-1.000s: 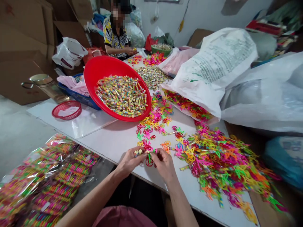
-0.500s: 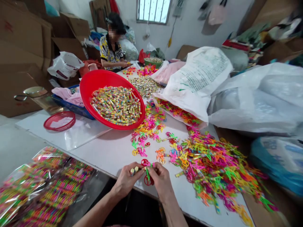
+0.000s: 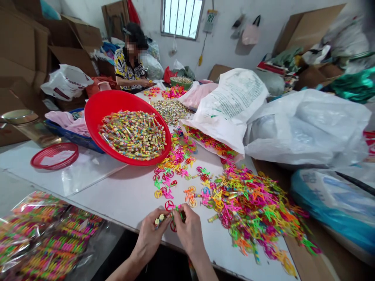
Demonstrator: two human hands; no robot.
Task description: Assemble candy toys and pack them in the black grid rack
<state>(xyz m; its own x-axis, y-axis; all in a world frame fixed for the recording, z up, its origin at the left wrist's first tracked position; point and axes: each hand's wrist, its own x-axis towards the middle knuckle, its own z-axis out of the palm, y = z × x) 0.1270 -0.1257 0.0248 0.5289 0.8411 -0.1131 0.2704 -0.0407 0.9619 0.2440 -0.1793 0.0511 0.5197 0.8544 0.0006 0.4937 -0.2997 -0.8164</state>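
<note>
Close to the table's front edge, my left hand (image 3: pixel 150 234) is closed around a few short patterned sticks (image 3: pixel 159 219), their pale ends showing between thumb and fingers. My right hand (image 3: pixel 189 228) pinches a small plastic toy bicycle (image 3: pixel 169 205) with red wheels and a green part. Both hands' fingertips meet at this toy, and they hide much of it. Just right of my hands spreads a heap of bright plastic toy bicycles (image 3: pixel 254 207), with some sticks among them. Beyond my hands, a tilted red basin (image 3: pixel 96 111) holds many similar patterned sticks.
A white sack (image 3: pixel 231 97) spills more plastic pieces onto the white table (image 3: pixel 117 195). A red basket (image 3: pixel 35 160) sits at left. Filled clear bags (image 3: pixel 58 242) lie below the table on the left. Large plastic bags (image 3: pixel 307 128) stand right. Across the table sits another person (image 3: pixel 129 62).
The view has turned slightly to the right, so the scene sits further left. My hands stay together at the toy bicycle, with the right fingers now covering more of it.
</note>
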